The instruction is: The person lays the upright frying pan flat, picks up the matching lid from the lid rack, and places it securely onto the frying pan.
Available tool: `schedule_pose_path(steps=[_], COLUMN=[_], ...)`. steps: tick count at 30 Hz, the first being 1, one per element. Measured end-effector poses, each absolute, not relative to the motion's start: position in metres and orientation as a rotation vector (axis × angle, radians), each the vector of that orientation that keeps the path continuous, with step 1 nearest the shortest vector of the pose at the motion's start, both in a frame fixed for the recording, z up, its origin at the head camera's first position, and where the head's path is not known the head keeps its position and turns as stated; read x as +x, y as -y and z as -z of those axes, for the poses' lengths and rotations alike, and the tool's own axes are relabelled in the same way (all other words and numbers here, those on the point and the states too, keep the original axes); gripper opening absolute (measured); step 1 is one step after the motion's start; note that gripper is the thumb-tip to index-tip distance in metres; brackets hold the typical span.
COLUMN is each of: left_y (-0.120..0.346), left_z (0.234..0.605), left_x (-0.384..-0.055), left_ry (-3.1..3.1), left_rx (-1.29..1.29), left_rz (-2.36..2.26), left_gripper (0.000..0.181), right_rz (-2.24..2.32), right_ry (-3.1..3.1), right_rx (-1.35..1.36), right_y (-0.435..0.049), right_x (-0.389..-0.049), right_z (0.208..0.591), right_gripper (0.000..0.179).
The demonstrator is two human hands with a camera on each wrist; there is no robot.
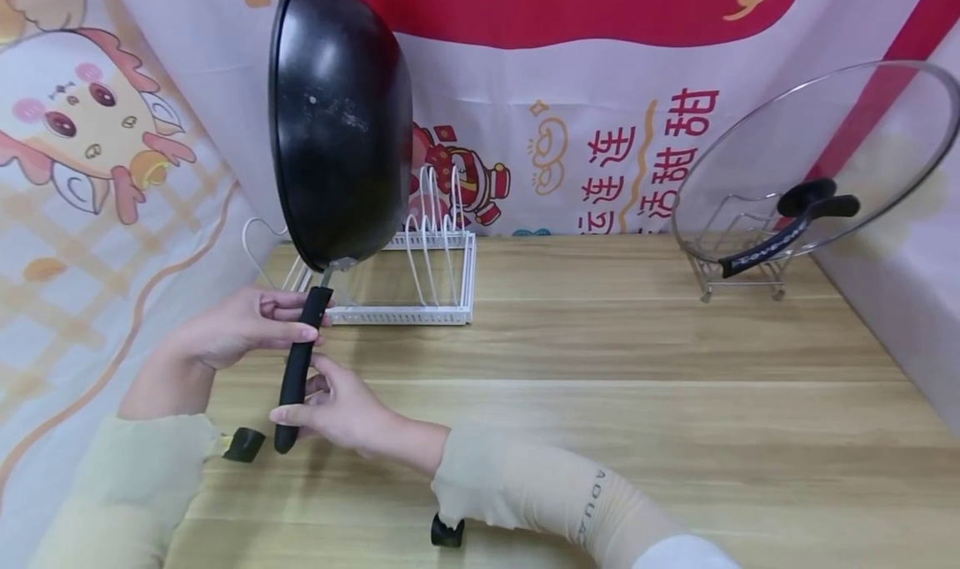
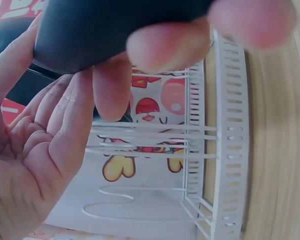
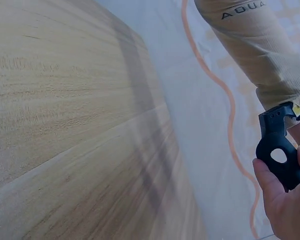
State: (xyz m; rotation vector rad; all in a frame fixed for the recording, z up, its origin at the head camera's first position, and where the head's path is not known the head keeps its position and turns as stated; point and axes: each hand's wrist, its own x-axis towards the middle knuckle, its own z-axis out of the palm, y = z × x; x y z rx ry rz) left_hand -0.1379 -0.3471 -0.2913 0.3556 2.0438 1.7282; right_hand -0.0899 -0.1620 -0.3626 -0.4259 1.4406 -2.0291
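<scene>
I hold the deep, round black metal wok point(image 1: 341, 127) raised, screening part of the white wire rack point(image 1: 405, 314); my left hand point(image 1: 243, 326) and right hand point(image 1: 341, 406) both grip its long black handle point(image 1: 296, 377). I expect it rigid, slick, front-heavy, best held two-handed there.

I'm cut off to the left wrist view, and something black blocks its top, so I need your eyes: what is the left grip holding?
Observer: The left grip holds the handle of a black wok; the head view shows the bowl raised above the handle, its rim toward the left.
Operator: Where is the right grip?
Observer: The right grip is on the same handle, lower down, near its free end.
Operator: Anything off to the right?
Observer: Yes, a tilted glass lid, propped on a small wire rack.
</scene>
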Motion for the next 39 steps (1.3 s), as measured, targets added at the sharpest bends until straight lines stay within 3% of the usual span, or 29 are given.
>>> schedule_pose_path(steps=[13,20,25,32,39], left_y=[0.329,0.317,0.303,0.278,0.253], left_z=[0.28,0.272,0.27,0.261,0.25], left_x=[-0.131,-0.128,-0.125,-0.119,-0.118], left_ry=[-2.193,-2.211,-2.113,-2.142,-2.227], left_rx=[0.252,0.227,0.185,0.158,0.175], left_rz=[-1.713,-1.774,-1.888,-1.854,-1.791], left_gripper=[0.029,0.038,0.033,0.063,0.064], right_rz=[2.058,2.061,2.01,1.904,1.85], right_ry=[-1.299,-1.253,-1.258,-1.397,-1.451], right_rx=[-0.462,-0.559,-0.652,-0.853,-0.995], right_y=[0.149,0.136,0.124,0.109,0.091], right_x=[-0.091,-0.09,-0.091,-0.093,-0.097], right_z=[0.352,0.341,0.332,0.326,0.321], right_gripper=[0.056,0.061,0.062,0.062,0.052])
